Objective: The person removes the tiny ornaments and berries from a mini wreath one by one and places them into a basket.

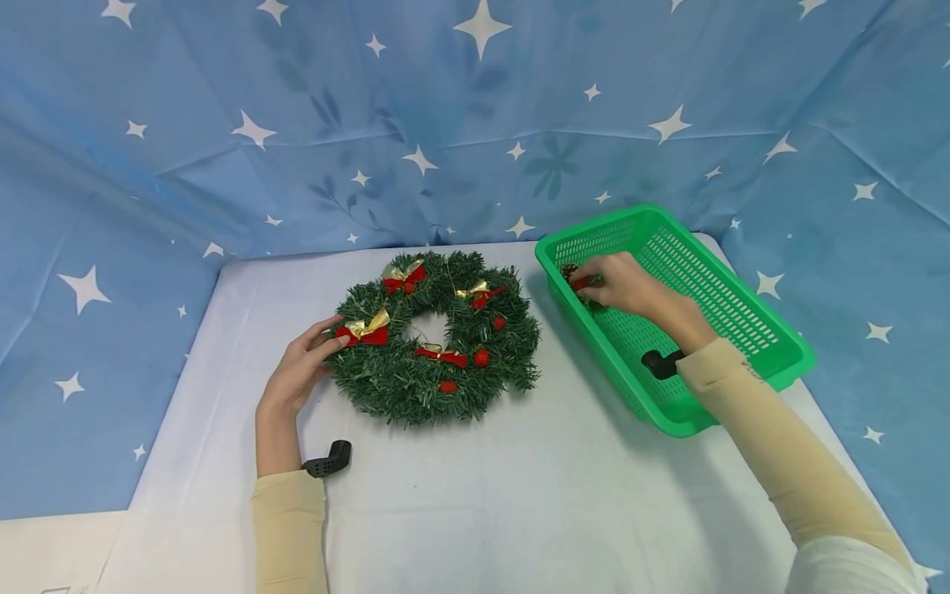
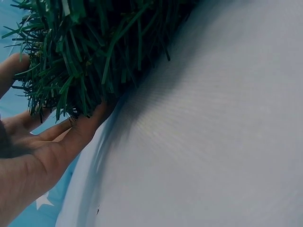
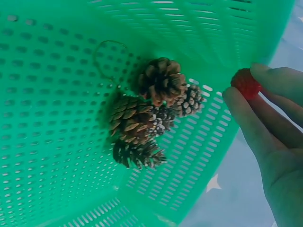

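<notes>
A green Christmas wreath (image 1: 386, 388) lies on the white table, decorated with several red-and-gold bows (image 1: 364, 332) and red balls (image 1: 482, 357). My left hand (image 1: 297, 367) grips its left edge, thumb on top beside a bow and fingers below; the left wrist view shows those fingers (image 2: 85, 130) under the green needles. Over the far left end of a green basket (image 1: 668, 425), my right hand (image 1: 623, 285) pinches a small red ball (image 3: 246, 84) between thumb and fingertips. Several pine cones (image 3: 162, 81) lie in the basket beneath it, mostly hidden by the hand in the head view.
The basket stands right of the wreath, its perforated walls rising around the pine cones. A thin looped string (image 3: 97, 59) lies inside it. White cloth covers the table (image 1: 475, 495). Behind and at the sides hangs a blue curtain (image 1: 445, 124) with white stars.
</notes>
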Demonstrator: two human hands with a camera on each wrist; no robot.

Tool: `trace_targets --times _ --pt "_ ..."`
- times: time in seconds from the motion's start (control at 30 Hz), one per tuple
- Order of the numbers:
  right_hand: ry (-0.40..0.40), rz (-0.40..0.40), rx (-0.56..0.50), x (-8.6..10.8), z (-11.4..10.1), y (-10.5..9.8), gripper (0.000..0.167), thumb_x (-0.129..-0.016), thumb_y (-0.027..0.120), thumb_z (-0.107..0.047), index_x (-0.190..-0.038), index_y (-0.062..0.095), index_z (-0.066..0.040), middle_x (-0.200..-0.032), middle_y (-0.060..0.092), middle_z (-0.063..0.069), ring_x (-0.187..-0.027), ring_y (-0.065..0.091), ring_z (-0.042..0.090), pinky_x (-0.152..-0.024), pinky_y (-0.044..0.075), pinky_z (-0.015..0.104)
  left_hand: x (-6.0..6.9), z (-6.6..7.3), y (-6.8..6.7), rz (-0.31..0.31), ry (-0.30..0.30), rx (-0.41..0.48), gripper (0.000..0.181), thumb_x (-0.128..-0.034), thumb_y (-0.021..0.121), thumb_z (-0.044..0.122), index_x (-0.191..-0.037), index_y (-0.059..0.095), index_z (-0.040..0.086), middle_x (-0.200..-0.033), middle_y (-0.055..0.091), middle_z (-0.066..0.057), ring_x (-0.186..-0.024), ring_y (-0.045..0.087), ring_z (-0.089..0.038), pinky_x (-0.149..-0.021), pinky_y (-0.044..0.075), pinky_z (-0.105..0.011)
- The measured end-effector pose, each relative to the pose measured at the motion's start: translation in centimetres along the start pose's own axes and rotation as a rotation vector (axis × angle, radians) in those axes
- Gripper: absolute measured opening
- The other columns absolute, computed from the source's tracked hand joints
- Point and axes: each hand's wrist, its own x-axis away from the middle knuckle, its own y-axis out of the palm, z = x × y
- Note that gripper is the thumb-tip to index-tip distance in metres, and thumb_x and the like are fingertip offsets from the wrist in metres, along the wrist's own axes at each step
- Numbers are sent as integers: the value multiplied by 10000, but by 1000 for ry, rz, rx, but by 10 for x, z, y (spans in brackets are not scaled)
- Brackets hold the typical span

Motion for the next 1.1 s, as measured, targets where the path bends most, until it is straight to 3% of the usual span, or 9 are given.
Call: trace_targets --times 0.27,0.43,0.63,0.83,1.1 --pt "30 -48 -8 3 5 4 295 -929 716 12 -1223 730 35 -1187 713 274 -564 501 137 -570 398 290 0 2 0 9 -2 -14 679 -1046 609 395 -1630 327 193 -1621 357 -152 -1406 381 -250 -1008 394 -416" --pt "33 -69 -24 5 6 7 310 -922 696 37 -1230 715 64 -1186 711 289 -470 353 104 -507 334 239 -2 3 -1 11 2 -26 659 -1052 603 379 -1624 340 186 -1622 365 -149 -1373 406 -226 -934 450 -337" --pt "22 -110 -28 7 9 14 310 -918 663 72 -1224 703 98 -1146 720 292 -496 351 99 -543 346 270 -2 3 -2 15 1 -40 647 -1056 597 367 -1621 345 176 -1619 368 -151 -1359 412 -239 -872 474 -312" --pt "61 -171 -50 11 14 19 372 -892 590 128 -1258 652 151 -1196 683 335 -523 273 107 -571 338 296 -1 3 -1 12 9 -53 648 -1054 602 366 -1619 349 172 -1623 364 -159 -1375 410 -267 -871 479 -317" --pt "63 -206 -56 15 17 24 416 -868 555 164 -1277 627 173 -1229 655 362 -607 477 129 -618 387 330 -1 2 -1 17 11 -47 655 -1049 612 366 -1617 354 170 -1596 394 -164 -1331 434 -226 -872 470 -326"
